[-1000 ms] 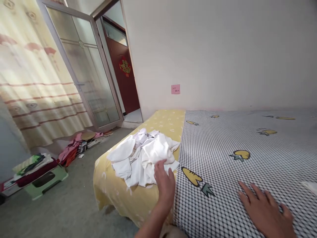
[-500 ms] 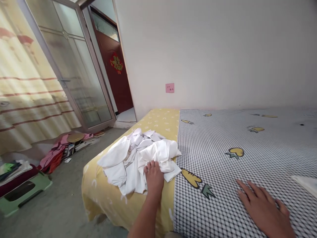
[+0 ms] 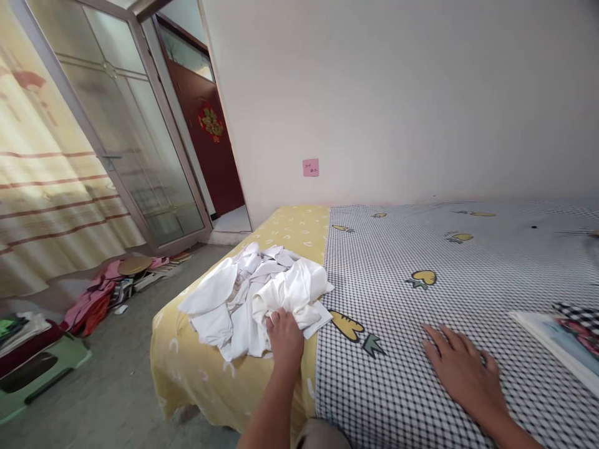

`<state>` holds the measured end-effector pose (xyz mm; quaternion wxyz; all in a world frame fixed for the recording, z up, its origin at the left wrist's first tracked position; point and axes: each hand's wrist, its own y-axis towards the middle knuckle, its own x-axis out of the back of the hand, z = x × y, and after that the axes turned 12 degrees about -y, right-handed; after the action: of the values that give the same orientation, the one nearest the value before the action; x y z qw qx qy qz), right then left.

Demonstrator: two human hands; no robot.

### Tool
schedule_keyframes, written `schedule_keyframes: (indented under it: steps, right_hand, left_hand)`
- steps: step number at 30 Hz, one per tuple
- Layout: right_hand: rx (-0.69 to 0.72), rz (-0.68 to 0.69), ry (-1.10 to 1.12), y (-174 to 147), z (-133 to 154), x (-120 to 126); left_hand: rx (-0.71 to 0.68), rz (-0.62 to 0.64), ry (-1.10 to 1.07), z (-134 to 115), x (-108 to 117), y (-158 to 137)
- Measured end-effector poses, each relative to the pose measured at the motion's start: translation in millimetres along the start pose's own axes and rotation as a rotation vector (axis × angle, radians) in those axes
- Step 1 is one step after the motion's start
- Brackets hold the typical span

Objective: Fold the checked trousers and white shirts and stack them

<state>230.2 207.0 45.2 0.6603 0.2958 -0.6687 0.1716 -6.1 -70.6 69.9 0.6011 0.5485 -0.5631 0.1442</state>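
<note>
A crumpled heap of white cloth lies on the yellow part of the bed cover. My left hand is at the near side of this heap, its fingers curled into a bunched white cloth on top; the fingertips are partly sunk in the folds. To the right, my right hand rests palm down on the black-and-white checked sheet, fingers spread and holding nothing.
At the right edge lies a flat item with a white border and a printed picture. A green stool with folded cloths stands at lower left. Pink and red cloth lies on the floor by the curtain. The glass door stands open.
The view has turned slightly right, bringing more of the flat printed item into sight. My left hand stays at the white cloth, which is bunched a little more around the fingers. My right hand still lies flat.
</note>
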Motion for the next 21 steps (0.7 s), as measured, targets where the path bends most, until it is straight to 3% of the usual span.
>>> schedule_keyframes:
  steps: [21]
  right_hand:
    - [0.009,-0.144,0.07,-5.9,0.2,-3.5]
  left_hand:
    - [0.028,-0.023,0.106,-6.6,0.4,-11.2]
